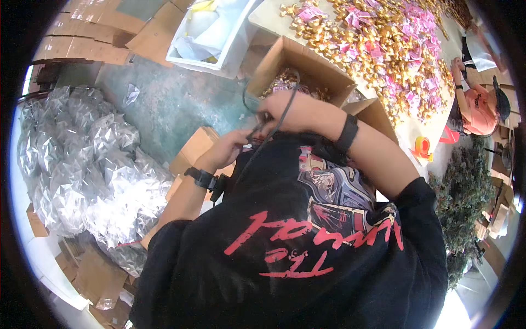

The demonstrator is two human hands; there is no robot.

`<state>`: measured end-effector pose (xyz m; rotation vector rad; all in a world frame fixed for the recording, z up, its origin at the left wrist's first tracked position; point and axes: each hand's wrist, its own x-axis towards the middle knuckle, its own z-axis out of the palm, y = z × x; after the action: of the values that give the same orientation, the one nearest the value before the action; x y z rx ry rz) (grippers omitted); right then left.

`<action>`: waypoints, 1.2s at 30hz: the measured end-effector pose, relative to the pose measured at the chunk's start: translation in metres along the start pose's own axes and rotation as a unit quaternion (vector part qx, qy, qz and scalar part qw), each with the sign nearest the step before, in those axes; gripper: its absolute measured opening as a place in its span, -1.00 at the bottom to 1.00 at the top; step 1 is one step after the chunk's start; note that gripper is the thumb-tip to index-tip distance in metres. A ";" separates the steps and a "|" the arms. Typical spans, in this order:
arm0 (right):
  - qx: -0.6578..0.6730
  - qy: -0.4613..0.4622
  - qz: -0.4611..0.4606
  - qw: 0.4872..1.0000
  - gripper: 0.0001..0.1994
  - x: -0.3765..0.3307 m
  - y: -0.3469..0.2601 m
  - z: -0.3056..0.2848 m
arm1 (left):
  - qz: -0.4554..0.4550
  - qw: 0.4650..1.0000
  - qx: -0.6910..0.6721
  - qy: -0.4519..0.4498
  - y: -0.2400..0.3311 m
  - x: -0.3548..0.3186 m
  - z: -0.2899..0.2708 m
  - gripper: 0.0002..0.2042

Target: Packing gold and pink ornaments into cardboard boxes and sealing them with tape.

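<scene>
My left hand (226, 148) and my right hand (285, 112) meet in front of my chest, fingers closed and close together. A thin dark cable (285, 108) arches over the right hand and runs down along my shirt. Both hands pinch a dark part that seems to belong to this cable; its end is hidden by the fingers. Just beyond the right hand stands an open cardboard box (312, 63) with small gold and pink pieces (286, 82) inside. Each wrist wears a black band.
A table (268, 17) at the far right bears a heap of gold and pink pieces (372, 41) and a red-orange tape roll (422, 147). A white bin (238, 41) stands ahead. Silvery plastic bags (82, 159) pile up at left. Another person (476, 109) is at the right.
</scene>
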<state>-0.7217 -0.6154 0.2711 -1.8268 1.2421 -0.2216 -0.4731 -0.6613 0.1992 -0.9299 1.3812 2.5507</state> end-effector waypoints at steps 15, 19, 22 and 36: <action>-0.058 -0.106 -0.046 0.992 -0.81 -0.005 -0.020 0.007 | -0.021 0.945 0.325 -0.003 0.038 0.003 0.029 -0.74; -0.052 -0.115 -0.033 0.991 -0.84 0.002 -0.014 0.012 | -0.024 0.953 0.299 -0.035 0.048 0.012 0.031 -0.68; -0.060 -0.080 -0.023 0.995 -0.85 -0.001 -0.017 0.011 | -0.044 0.944 0.323 -0.055 0.056 0.016 0.031 -0.66; 0.011 0.027 0.009 1.000 -0.59 0.015 -0.002 0.023 | -0.033 0.944 0.329 -0.008 0.025 0.063 -0.004 -0.70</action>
<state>-0.7001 -0.6147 0.2543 -1.8009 1.2889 -0.2749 -0.5318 -0.6913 0.1810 -0.7938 1.9612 1.8146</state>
